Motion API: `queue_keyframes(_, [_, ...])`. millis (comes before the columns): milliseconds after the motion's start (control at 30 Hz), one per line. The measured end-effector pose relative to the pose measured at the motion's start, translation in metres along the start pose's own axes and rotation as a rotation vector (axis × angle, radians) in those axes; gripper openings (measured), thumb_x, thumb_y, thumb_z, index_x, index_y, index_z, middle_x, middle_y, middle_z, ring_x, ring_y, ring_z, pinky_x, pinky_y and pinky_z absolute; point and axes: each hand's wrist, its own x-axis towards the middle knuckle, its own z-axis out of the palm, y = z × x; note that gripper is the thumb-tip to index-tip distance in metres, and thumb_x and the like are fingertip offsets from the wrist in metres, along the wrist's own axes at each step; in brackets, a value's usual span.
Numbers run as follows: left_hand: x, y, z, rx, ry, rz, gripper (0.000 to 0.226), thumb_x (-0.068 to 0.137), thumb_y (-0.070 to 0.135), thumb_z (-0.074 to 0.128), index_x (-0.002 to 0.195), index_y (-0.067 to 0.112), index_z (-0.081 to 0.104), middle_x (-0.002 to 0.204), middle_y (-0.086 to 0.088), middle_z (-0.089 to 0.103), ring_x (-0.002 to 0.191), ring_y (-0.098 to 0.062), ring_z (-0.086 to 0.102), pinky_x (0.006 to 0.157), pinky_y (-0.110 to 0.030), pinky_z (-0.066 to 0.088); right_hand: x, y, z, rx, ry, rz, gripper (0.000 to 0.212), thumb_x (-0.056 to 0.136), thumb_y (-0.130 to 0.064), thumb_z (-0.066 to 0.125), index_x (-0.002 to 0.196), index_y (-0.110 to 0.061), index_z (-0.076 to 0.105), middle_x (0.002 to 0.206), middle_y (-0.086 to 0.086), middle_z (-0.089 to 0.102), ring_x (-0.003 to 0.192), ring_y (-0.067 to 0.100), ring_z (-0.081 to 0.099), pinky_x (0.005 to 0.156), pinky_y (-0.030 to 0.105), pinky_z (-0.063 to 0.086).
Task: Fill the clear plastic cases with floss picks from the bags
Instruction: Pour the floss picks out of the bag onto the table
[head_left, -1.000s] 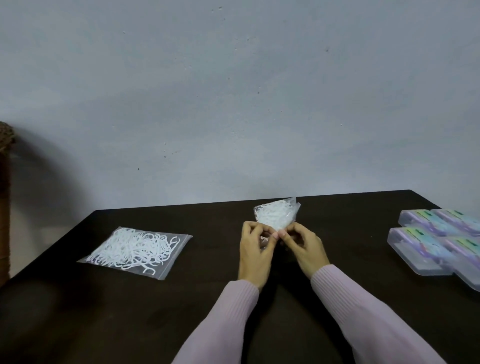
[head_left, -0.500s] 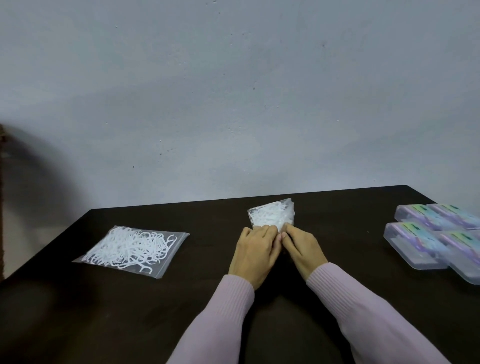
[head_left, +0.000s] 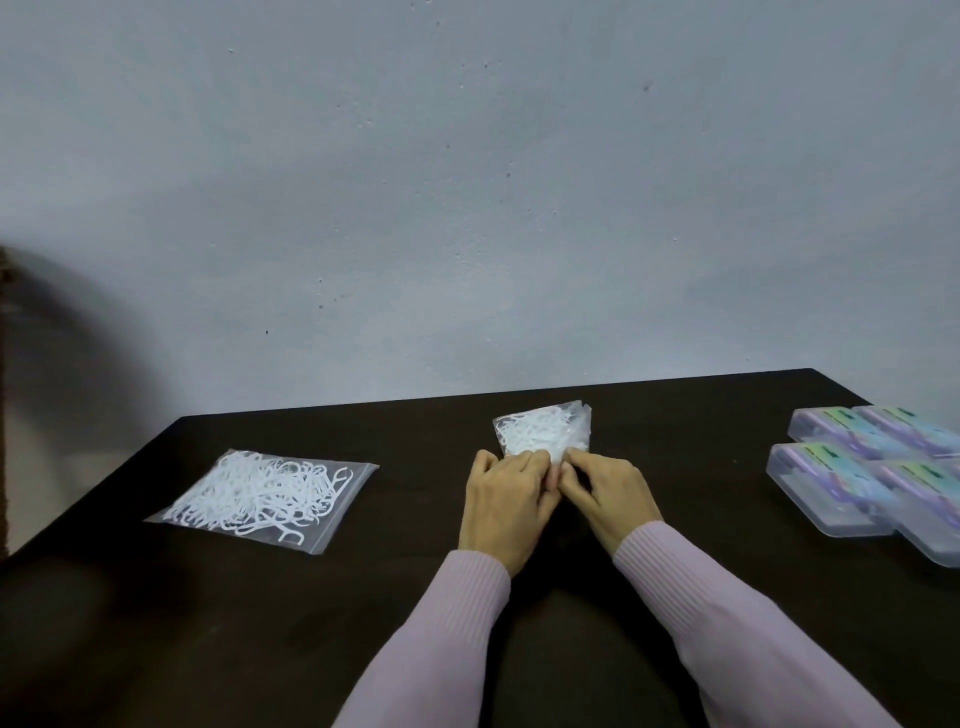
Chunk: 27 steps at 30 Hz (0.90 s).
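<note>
Here the small bag (head_left: 545, 431) of white floss picks stands propped on the dark table (head_left: 675, 415), rising just beyond the fingertips of both hands. The left hand (head_left: 506, 501) and the right hand (head_left: 605, 493) meet at its near edge, fingers curled and pinching the plastic, knuckles touching. Well to the left of the left hand's fingers a second bag (head_left: 262, 496) lies flat, sealed, full of loose picks. Far to the right of the right hand's fingers sit four clear cases (head_left: 878, 478), lids down, packed together in a block; coloured labels show through, contents too blurred to tell.
</note>
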Motion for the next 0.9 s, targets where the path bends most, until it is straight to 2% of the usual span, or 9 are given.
queue_keyframes(100, [0.002, -0.002, -0.004, -0.041, 0.0, -0.082, 0.027, 0.089, 0.03, 0.041, 0.063, 0.026, 0.043, 0.053, 0.01, 0.048, 0.047, -0.002, 0.034, 0.06, -0.024, 0.036, 0.0, 0.0, -0.001, -0.032, 0.011, 0.025, 0.023, 0.094, -0.026, 0.044, 0.08, -0.012, 0.055, 0.071, 0.003, 0.057, 0.067, 0.016, 0.056, 0.067, 0.028, 0.047])
queue_keyframes(233, [0.002, -0.005, -0.004, -0.02, -0.03, -0.117, 0.023, 0.086, 0.023, 0.052, 0.063, 0.022, 0.049, 0.053, 0.008, 0.049, 0.045, -0.007, 0.04, 0.061, -0.029, 0.039, -0.001, -0.002, -0.001, -0.11, 0.032, 0.046, 0.023, 0.094, -0.028, 0.044, 0.075, -0.014, 0.05, 0.068, 0.001, 0.053, 0.065, 0.018, 0.055, 0.065, 0.029, 0.046])
queue_keyframes(333, [0.004, -0.01, -0.009, 0.061, -0.005, -0.196, 0.023, 0.083, 0.02, 0.062, 0.063, 0.021, 0.05, 0.052, 0.008, 0.049, 0.045, -0.008, 0.037, 0.061, -0.029, 0.038, 0.0, 0.001, -0.005, -0.158, 0.066, 0.148, 0.024, 0.093, -0.031, 0.044, 0.075, -0.017, 0.049, 0.069, -0.001, 0.053, 0.066, 0.017, 0.055, 0.066, 0.03, 0.047])
queue_keyframes(433, [0.006, -0.016, -0.015, 0.133, 0.028, -0.27, 0.026, 0.081, 0.019, 0.068, 0.062, 0.021, 0.051, 0.051, 0.008, 0.048, 0.044, -0.011, 0.038, 0.062, -0.033, 0.038, 0.001, 0.004, -0.01, -0.138, 0.111, 0.287, 0.025, 0.093, -0.034, 0.046, 0.072, -0.021, 0.048, 0.066, -0.005, 0.05, 0.064, 0.011, 0.05, 0.06, 0.025, 0.038])
queue_keyframes(533, [0.007, -0.012, -0.017, 0.151, 0.071, -0.255, 0.023, 0.082, 0.021, 0.062, 0.061, 0.021, 0.052, 0.05, 0.008, 0.048, 0.044, -0.009, 0.036, 0.064, -0.031, 0.036, 0.003, 0.006, -0.009, -0.089, 0.114, 0.38, 0.026, 0.093, -0.034, 0.048, 0.068, -0.025, 0.046, 0.063, -0.007, 0.048, 0.06, 0.006, 0.045, 0.06, 0.023, 0.034])
queue_keyframes(633, [0.007, -0.009, -0.018, 0.14, 0.116, -0.22, 0.028, 0.087, 0.028, 0.048, 0.06, 0.022, 0.052, 0.049, 0.009, 0.048, 0.046, -0.006, 0.03, 0.068, -0.028, 0.03, 0.004, 0.009, -0.009, -0.033, 0.151, 0.423, 0.021, 0.092, -0.034, 0.049, 0.075, -0.022, 0.049, 0.067, -0.005, 0.05, 0.061, 0.007, 0.046, 0.062, 0.025, 0.037])
queue_keyframes(733, [0.005, -0.008, -0.019, 0.079, 0.155, -0.194, 0.029, 0.086, 0.029, 0.042, 0.059, 0.022, 0.051, 0.049, 0.01, 0.048, 0.047, -0.005, 0.027, 0.07, -0.026, 0.024, 0.002, 0.011, -0.012, -0.015, 0.154, 0.364, 0.014, 0.092, -0.032, 0.048, 0.085, -0.02, 0.046, 0.069, -0.005, 0.05, 0.064, 0.01, 0.049, 0.063, 0.027, 0.04])
queue_keyframes(833, [0.004, -0.006, -0.019, 0.019, 0.169, -0.243, 0.028, 0.086, 0.03, 0.042, 0.059, 0.024, 0.047, 0.049, 0.012, 0.044, 0.045, -0.005, 0.026, 0.071, -0.027, 0.029, 0.0, 0.008, -0.01, -0.095, 0.077, 0.202, 0.017, 0.092, -0.035, 0.046, 0.086, -0.019, 0.047, 0.071, -0.005, 0.054, 0.069, 0.014, 0.056, 0.068, 0.029, 0.048])
queue_keyframes(900, [0.005, -0.008, -0.019, 0.016, 0.177, -0.266, 0.027, 0.086, 0.031, 0.043, 0.059, 0.026, 0.044, 0.049, 0.013, 0.041, 0.045, -0.005, 0.027, 0.071, -0.028, 0.03, 0.0, 0.007, -0.01, -0.17, 0.091, 0.159, 0.023, 0.094, -0.036, 0.043, 0.084, -0.017, 0.052, 0.073, -0.003, 0.057, 0.07, 0.016, 0.058, 0.071, 0.031, 0.049])
